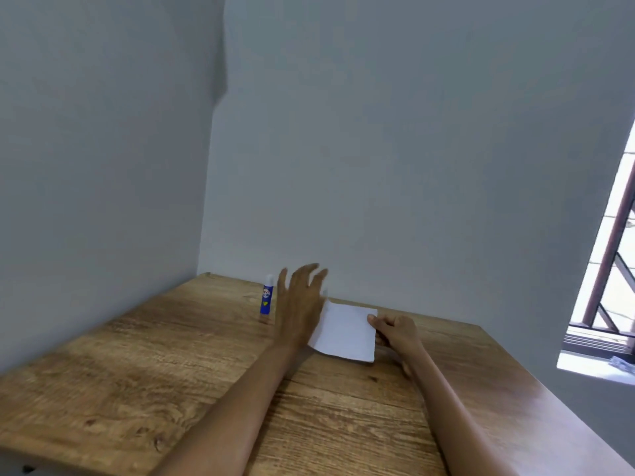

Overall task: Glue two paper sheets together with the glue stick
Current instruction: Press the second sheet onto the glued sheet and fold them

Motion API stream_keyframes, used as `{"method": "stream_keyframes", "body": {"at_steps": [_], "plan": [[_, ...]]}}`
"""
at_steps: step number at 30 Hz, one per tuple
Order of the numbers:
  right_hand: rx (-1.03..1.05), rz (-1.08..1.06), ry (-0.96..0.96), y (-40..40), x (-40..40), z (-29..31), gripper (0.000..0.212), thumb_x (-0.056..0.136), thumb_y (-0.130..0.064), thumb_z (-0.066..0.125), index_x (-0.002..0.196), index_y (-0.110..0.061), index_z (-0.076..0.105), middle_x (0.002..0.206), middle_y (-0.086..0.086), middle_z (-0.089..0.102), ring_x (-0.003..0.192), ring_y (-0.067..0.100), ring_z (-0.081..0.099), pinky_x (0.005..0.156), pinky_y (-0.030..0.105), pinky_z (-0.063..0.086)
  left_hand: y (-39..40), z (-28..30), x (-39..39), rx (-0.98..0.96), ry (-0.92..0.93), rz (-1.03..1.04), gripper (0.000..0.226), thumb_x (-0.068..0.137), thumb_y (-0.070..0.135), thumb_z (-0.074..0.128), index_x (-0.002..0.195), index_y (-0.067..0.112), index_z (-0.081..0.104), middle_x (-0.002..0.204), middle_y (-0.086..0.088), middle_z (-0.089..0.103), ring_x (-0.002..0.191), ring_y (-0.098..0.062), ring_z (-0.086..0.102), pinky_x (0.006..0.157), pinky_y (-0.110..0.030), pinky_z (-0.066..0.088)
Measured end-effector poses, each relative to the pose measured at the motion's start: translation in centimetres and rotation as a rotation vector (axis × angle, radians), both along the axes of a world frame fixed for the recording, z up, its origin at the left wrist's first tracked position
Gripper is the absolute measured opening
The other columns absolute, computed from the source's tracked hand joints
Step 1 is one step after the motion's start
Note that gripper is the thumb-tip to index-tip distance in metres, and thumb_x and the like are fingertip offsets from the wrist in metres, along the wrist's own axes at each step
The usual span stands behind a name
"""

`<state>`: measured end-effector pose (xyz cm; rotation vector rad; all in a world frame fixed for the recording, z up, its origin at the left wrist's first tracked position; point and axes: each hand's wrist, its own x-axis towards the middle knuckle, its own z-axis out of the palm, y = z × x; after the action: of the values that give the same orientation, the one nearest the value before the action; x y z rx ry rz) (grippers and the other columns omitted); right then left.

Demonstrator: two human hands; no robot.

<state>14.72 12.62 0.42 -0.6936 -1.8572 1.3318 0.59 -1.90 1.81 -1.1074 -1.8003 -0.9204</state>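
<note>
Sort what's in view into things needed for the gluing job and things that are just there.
For the job: glue stick, standing upright on the table; white paper, pinched at its right edge by the right hand; left hand, open.

Just there: wooden table, grey wall, window.

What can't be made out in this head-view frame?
- Sheet count: the white paper looks like a single piece; a second sheet beneath cannot be told.
- Paper's left edge: covered by the left hand, which is motion-blurred.
- Glue stick: label too small to read; cap state unclear.
- Right hand: fingers under the paper's right edge hidden.
- Wooden table: near edge cut off by the frame.
</note>
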Motion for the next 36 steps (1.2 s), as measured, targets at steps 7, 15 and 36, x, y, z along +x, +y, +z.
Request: {"method": "stream_keyframes", "body": {"at_steps": [7, 15, 36], "plan": [[-0.002, -0.148, 0.098, 0.9, 0.3, -0.1, 0.036, 0.087, -0.021, 0.067, 0.077, 0.013, 0.064, 0.077, 0.023, 0.069, 0.072, 0.025, 0.064, 0.072, 0.036, 0.051, 0.9, 0.1, 0.5, 0.067, 0.210, 0.021, 0.017, 0.081, 0.025, 0.069, 0.097, 0.020, 0.073, 0.106, -0.001, 0.071, 0.094, -0.019, 0.068, 0.101, -0.041, 0.036], [-0.050, -0.105, 0.079, 1.3, 0.0, -0.4, 0.027, 0.087, -0.021, 0.067, 0.076, 0.004, 0.068, 0.078, 0.012, 0.073, 0.071, 0.019, 0.066, 0.068, 0.032, 0.053, 0.7, -0.5, -1.4, 0.297, -0.815, -0.461, 0.018, 0.075, 0.026, 0.076, 0.087, 0.017, 0.065, 0.072, 0.006, 0.064, 0.068, -0.005, 0.059, 0.054, -0.010, 0.042], [0.209, 0.121, -0.075, -1.6, -1.7, 1.7, 0.029, 0.084, -0.026, 0.070, 0.078, 0.003, 0.072, 0.073, 0.008, 0.070, 0.064, 0.011, 0.064, 0.062, 0.023, 0.051, 1.7, -0.5, 1.6, -0.089, -0.239, -0.396, 0.024, 0.093, 0.027, 0.051, 0.097, 0.016, 0.072, 0.097, -0.004, 0.071, 0.088, -0.018, 0.063, 0.081, -0.032, 0.044]]}}
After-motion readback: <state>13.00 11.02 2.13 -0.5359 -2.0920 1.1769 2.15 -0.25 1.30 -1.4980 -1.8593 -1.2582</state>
